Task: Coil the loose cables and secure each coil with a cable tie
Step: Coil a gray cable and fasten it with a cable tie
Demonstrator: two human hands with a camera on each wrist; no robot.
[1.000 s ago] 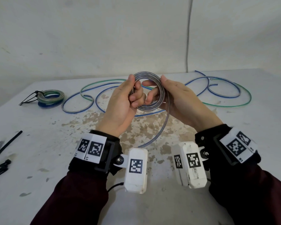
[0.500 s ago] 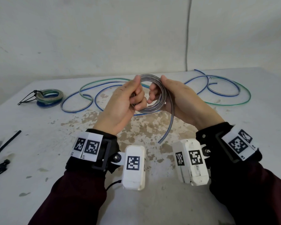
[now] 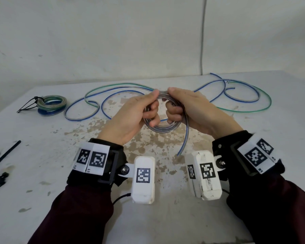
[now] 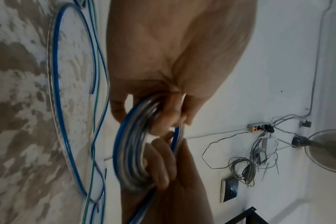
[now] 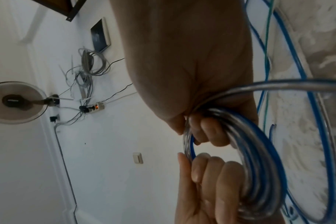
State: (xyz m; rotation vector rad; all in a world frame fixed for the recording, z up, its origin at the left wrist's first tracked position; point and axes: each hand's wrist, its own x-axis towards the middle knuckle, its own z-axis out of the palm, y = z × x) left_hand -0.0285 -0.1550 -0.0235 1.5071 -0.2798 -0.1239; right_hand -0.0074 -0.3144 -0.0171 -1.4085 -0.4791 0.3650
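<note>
Both hands are wrapped around the coil [image 3: 161, 128], held up over the middle of the worktop [image 3: 42, 155]: left hand [image 3: 130, 117] pins the loops together, right hand [image 3: 197, 111] feeds the short free tail [image 3: 184, 143] round. Cable ties [image 3: 2, 155] wait at the left edge for securing.

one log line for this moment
phase: coiling | left hand: grips coil | right hand: grips coil | tail: loose | tie: not on

Behind the stained patch of the white table [image 3: 148, 143]: loose blue and green cables [image 3: 102, 95] sprawled across. Left: tied cable coil [image 3: 51, 103], black cable ties [image 3: 0, 164]. Near side bare.
</note>
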